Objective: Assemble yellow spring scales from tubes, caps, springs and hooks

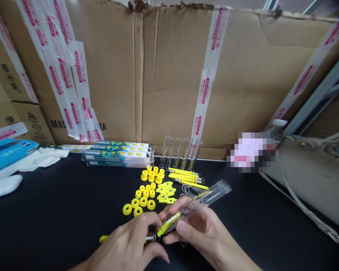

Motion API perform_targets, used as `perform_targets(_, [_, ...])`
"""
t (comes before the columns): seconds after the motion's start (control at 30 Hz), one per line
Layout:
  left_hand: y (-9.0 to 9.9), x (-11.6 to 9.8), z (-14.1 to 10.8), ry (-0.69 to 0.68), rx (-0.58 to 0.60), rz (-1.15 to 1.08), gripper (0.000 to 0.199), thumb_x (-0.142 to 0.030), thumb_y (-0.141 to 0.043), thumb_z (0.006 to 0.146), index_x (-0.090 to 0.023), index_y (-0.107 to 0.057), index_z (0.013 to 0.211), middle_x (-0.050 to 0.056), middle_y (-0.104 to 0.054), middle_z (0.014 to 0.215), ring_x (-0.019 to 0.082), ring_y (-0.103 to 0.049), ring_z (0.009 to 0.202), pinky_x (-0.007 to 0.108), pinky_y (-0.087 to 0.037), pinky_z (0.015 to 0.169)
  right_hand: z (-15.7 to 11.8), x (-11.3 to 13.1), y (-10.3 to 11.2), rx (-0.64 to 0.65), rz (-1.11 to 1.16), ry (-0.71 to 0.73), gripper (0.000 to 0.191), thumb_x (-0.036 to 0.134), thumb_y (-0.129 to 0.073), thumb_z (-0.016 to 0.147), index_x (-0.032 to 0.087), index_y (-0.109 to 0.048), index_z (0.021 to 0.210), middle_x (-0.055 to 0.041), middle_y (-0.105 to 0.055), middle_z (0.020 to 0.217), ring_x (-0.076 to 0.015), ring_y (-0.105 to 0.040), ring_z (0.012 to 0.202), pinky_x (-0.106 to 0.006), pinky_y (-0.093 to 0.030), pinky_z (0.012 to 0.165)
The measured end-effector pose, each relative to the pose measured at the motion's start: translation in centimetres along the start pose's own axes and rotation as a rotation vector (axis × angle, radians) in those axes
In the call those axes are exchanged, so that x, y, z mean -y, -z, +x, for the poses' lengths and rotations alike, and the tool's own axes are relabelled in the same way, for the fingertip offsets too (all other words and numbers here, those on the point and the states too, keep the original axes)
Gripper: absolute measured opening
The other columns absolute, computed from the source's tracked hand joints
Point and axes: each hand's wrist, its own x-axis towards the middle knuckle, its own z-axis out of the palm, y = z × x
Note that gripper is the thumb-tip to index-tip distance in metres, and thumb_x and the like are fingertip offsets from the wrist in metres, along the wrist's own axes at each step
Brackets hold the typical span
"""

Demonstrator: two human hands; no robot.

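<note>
My right hand (197, 226) is closed round a clear plastic tube (214, 194), which slants up to the right with a yellow part (168, 223) at its lower end. My left hand (132, 241) bends its fingers around a yellow rod with a metal end (151, 237); the rod's yellow tip (103, 239) sticks out to the left. Beyond my hands lie several yellow rings (143, 201), small yellow collars (145, 194), yellow flanged caps (151, 176) and flat yellow clips (165, 196). Yellow rods with metal ends (183, 175) and coiled wire loops (190, 190) are beside them.
Several clear tubes (182, 152) stand against a tall cardboard wall (169, 82). Printed boxes (118, 154) are stacked to their left. A blue package (9, 154) and a white rounded object (4, 186) lie far left. A grey bag with straps (307, 180) is at the right.
</note>
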Motion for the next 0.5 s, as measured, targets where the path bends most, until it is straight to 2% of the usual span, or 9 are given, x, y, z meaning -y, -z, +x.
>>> perform_targets(0.13, [-0.2,0.2,0.2,-0.048,0.011,0.062,0.039,-0.056,-0.025,0.107,-0.027,-0.050,0.107,-0.004,-0.079,0.088,0.013,-0.078,0.070,0.016,-0.061,0.065,-0.1,0.5,0.2,-0.016,-0.039,0.022,0.018,0.030,-0.079,0.088,0.018,-0.071,0.099,-0.0057,-0.074,0.103,-0.0135,-0.071,0.084,-0.027,-0.059,0.081])
perform_targets(0.23, [-0.6,0.7,-0.2,-0.068,0.002,0.132,0.037,-0.053,-0.026,0.108,-0.024,-0.046,0.120,0.001,-0.079,0.097,0.017,-0.079,0.079,0.023,-0.063,0.073,-0.4,1.5,0.5,-0.081,-0.062,0.074,0.016,0.029,-0.078,0.089,0.021,-0.071,0.100,-0.0045,-0.074,0.104,-0.0138,-0.071,0.086,-0.026,-0.059,0.082])
perform_targets(0.3, [-0.9,0.9,-0.5,-0.042,0.009,0.146,0.034,-0.047,-0.026,0.109,-0.023,-0.044,0.125,0.003,-0.079,0.103,0.019,-0.079,0.082,0.026,-0.064,0.073,-0.6,2.2,0.8,-0.136,-0.078,0.121,0.014,0.028,-0.077,0.089,0.022,-0.072,0.101,-0.0038,-0.073,0.104,-0.0133,-0.070,0.088,-0.024,-0.059,0.083])
perform_targets(0.43, [-1.0,1.1,-0.4,0.040,0.049,0.069,0.030,-0.046,-0.027,0.109,-0.027,-0.047,0.123,0.000,-0.077,0.100,0.017,-0.077,0.076,0.028,-0.063,0.068,-0.7,3.1,1.6,-0.218,-0.096,0.182,0.014,0.029,-0.077,0.089,0.023,-0.073,0.101,-0.0043,-0.074,0.106,-0.0126,-0.070,0.088,-0.021,-0.058,0.085])
perform_targets(0.5, [-0.9,1.2,-0.3,0.063,0.055,0.016,0.026,-0.045,-0.029,0.109,-0.030,-0.050,0.117,-0.004,-0.076,0.097,0.016,-0.076,0.079,0.027,-0.061,0.072,-0.6,3.1,1.9,-0.233,-0.088,0.172,0.015,0.029,-0.077,0.088,0.023,-0.073,0.102,-0.0050,-0.073,0.107,-0.0133,-0.069,0.089,-0.022,-0.058,0.085])
